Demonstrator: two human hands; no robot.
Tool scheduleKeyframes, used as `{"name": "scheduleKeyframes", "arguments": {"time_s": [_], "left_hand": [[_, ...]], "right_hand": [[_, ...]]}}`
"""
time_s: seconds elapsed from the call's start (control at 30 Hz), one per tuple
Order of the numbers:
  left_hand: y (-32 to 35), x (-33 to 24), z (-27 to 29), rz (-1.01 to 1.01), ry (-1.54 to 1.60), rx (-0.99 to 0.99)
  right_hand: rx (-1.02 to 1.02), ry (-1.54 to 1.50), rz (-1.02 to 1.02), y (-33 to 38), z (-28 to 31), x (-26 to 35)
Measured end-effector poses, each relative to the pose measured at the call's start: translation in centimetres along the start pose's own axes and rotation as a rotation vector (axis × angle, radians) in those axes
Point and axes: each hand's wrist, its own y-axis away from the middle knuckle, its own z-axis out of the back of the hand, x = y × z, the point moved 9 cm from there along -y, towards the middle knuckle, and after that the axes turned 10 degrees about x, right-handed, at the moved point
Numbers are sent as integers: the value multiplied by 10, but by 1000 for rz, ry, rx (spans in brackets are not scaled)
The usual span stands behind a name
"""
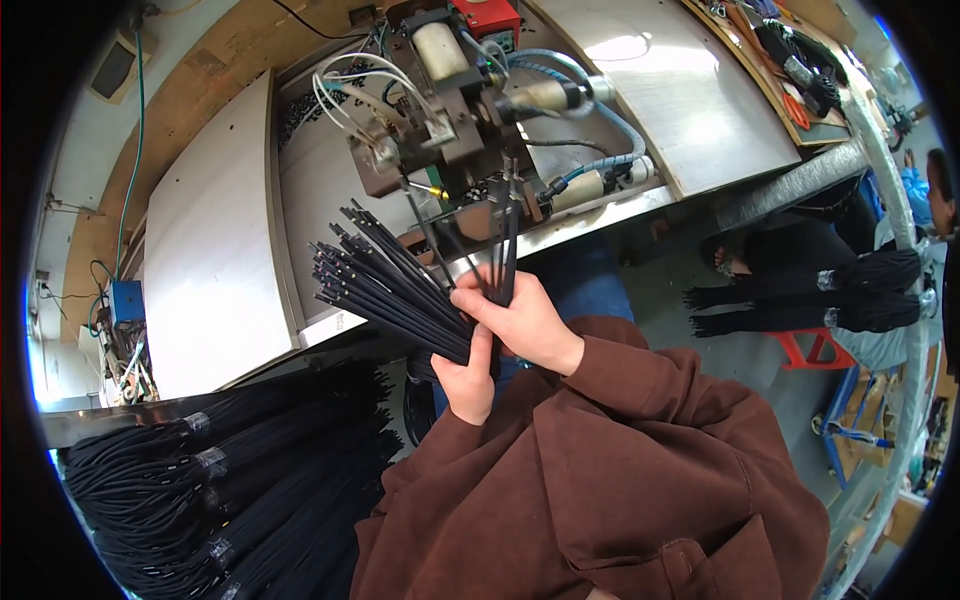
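Observation:
My left hand is closed round a thick bundle of black cords, whose ends fan out toward the upper left. Just beside it, my right hand grips several separate black cords between thumb and fingers. Their tips point up at the front of a metal machine with cylinders, hoses and thin white tubes. One slanting cord runs from my hands to the machine's left head and is smeared by motion. The lower ends of the held cords are hidden behind my hands and sleeves.
Metal-topped table panels flank the machine. Large tied bundles of black cords lie at lower left. More cord bundles hang by a wrapped rail at right, above a red stool. Another person is at the right edge.

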Motion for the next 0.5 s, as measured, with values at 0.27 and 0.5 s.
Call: {"name": "scheduleKeyframes", "arguments": {"time_s": [0.27, 0.5], "left_hand": [[7, 5, -4, -16, 26, -37], [4, 2, -2, -18, 18, -37]], "right_hand": [[-78, -51, 76, 8, 9, -9], [-60, -146, 8, 1, 4, -8]]}}
